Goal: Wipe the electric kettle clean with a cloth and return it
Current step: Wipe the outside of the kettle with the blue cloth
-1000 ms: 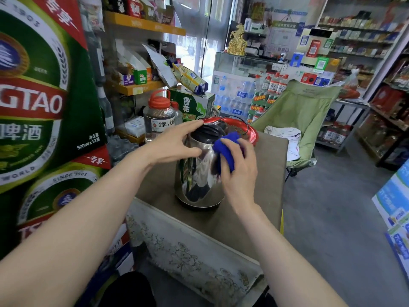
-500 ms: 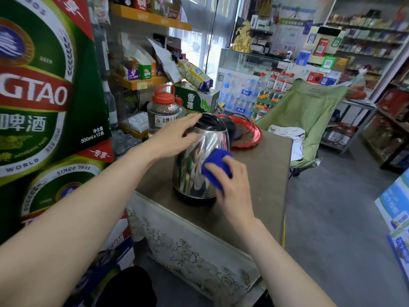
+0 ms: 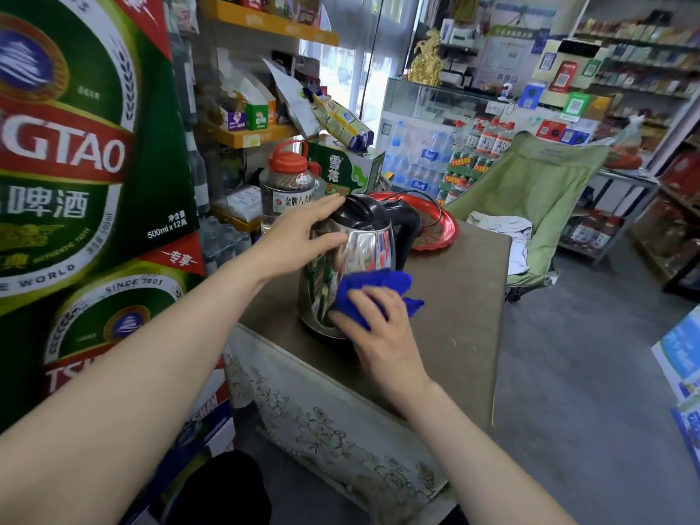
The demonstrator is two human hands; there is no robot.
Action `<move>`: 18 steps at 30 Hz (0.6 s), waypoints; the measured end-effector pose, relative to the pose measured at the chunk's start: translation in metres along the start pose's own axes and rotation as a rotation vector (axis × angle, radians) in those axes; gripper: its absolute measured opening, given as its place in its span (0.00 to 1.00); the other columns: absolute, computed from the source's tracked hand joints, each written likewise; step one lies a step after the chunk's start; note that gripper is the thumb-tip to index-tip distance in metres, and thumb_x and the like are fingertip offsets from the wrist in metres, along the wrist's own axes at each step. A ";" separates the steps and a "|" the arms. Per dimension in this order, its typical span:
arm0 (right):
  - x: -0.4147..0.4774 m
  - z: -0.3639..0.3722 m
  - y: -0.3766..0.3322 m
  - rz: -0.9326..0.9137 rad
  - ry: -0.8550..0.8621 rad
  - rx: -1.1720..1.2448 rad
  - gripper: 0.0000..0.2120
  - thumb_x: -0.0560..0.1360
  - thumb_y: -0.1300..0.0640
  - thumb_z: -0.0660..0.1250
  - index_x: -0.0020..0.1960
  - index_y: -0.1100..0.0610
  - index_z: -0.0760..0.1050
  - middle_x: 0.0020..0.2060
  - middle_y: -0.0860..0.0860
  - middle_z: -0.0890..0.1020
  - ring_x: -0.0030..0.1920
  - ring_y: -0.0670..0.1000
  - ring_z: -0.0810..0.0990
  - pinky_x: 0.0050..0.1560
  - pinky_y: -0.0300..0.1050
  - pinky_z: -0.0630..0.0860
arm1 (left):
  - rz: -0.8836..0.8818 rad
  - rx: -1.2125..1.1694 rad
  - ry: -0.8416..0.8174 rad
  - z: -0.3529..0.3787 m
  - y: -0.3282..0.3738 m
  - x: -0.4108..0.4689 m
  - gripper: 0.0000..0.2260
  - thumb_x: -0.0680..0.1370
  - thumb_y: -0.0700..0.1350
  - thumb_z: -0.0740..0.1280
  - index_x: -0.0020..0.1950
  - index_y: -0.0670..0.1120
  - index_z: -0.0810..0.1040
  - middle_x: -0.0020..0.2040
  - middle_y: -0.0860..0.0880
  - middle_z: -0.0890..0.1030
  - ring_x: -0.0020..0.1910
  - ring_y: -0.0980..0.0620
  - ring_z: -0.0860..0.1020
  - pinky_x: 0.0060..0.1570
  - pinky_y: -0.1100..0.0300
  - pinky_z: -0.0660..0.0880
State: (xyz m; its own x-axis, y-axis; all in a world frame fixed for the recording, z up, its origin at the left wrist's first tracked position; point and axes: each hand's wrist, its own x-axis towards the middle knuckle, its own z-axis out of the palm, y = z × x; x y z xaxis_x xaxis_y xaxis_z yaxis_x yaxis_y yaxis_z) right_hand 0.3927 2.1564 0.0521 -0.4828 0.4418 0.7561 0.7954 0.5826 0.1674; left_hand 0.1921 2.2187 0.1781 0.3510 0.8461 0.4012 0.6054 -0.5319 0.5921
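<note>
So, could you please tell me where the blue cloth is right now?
In the head view, the blue cloth is at centre, pressed by the right hand against the lower side of the kettle.

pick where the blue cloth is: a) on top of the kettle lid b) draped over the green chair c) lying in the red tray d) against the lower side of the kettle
d: the right hand presses the blue cloth against the lower side of the kettle, well below its black lid.
</note>
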 end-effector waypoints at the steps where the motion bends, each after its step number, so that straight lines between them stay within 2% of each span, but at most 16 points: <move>1: -0.006 0.001 0.001 -0.015 -0.004 0.007 0.17 0.72 0.65 0.72 0.59 0.54 0.83 0.63 0.54 0.71 0.63 0.60 0.71 0.62 0.61 0.73 | 0.002 0.004 0.005 0.001 0.000 0.000 0.28 0.78 0.52 0.66 0.77 0.53 0.62 0.77 0.54 0.61 0.74 0.59 0.58 0.73 0.55 0.56; 3: 0.001 -0.008 0.004 0.113 0.045 0.084 0.19 0.73 0.65 0.66 0.62 0.55 0.81 0.64 0.54 0.70 0.62 0.59 0.71 0.64 0.55 0.72 | 0.009 0.012 -0.001 0.000 0.001 0.000 0.28 0.78 0.53 0.66 0.77 0.53 0.62 0.77 0.54 0.61 0.75 0.57 0.59 0.74 0.55 0.56; 6: 0.045 -0.032 0.011 0.588 0.223 0.354 0.20 0.76 0.64 0.67 0.67 0.54 0.75 0.66 0.50 0.74 0.66 0.52 0.72 0.69 0.42 0.67 | 0.007 0.034 -0.048 -0.005 0.009 0.002 0.28 0.78 0.51 0.67 0.76 0.51 0.62 0.75 0.51 0.66 0.73 0.54 0.65 0.71 0.57 0.61; 7: 0.059 -0.036 0.018 0.720 0.276 0.423 0.19 0.77 0.62 0.67 0.66 0.51 0.73 0.64 0.48 0.76 0.64 0.48 0.73 0.68 0.40 0.68 | 0.022 0.057 -0.053 -0.008 0.013 0.003 0.27 0.78 0.49 0.67 0.75 0.50 0.63 0.74 0.51 0.68 0.72 0.53 0.66 0.70 0.55 0.63; 9: 0.072 -0.033 0.027 0.879 0.272 0.526 0.13 0.80 0.57 0.65 0.62 0.45 0.72 0.61 0.46 0.78 0.60 0.45 0.75 0.65 0.42 0.71 | 0.081 0.138 -0.037 -0.010 0.023 0.007 0.28 0.77 0.47 0.67 0.75 0.50 0.61 0.75 0.50 0.65 0.73 0.53 0.64 0.72 0.51 0.63; 12: 0.049 -0.015 0.023 1.043 0.154 0.594 0.10 0.82 0.53 0.61 0.61 0.41 0.69 0.60 0.46 0.79 0.61 0.50 0.77 0.61 0.46 0.72 | 0.077 0.235 -0.038 -0.006 0.031 0.012 0.33 0.77 0.54 0.67 0.78 0.55 0.55 0.79 0.51 0.57 0.76 0.51 0.58 0.73 0.49 0.59; 15: 0.022 -0.012 0.010 1.137 0.013 0.591 0.12 0.81 0.55 0.62 0.64 0.46 0.69 0.60 0.49 0.78 0.62 0.53 0.77 0.57 0.44 0.69 | 0.050 0.267 -0.042 0.003 0.026 0.012 0.34 0.76 0.58 0.66 0.79 0.56 0.54 0.79 0.53 0.57 0.76 0.50 0.59 0.71 0.50 0.60; 18: 0.045 -0.030 0.016 1.015 0.113 0.584 0.17 0.80 0.58 0.64 0.67 0.50 0.70 0.61 0.48 0.78 0.61 0.49 0.77 0.61 0.41 0.70 | 0.061 0.263 -0.016 0.004 0.023 0.011 0.34 0.76 0.58 0.67 0.78 0.56 0.56 0.78 0.54 0.59 0.76 0.51 0.60 0.70 0.51 0.60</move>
State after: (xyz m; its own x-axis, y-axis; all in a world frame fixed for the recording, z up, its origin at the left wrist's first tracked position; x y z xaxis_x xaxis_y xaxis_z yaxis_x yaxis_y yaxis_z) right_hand 0.3952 2.1649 0.1079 0.3339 0.8377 0.4323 0.4935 0.2354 -0.8373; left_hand 0.2125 2.2165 0.1932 0.4027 0.8142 0.4183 0.7465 -0.5566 0.3646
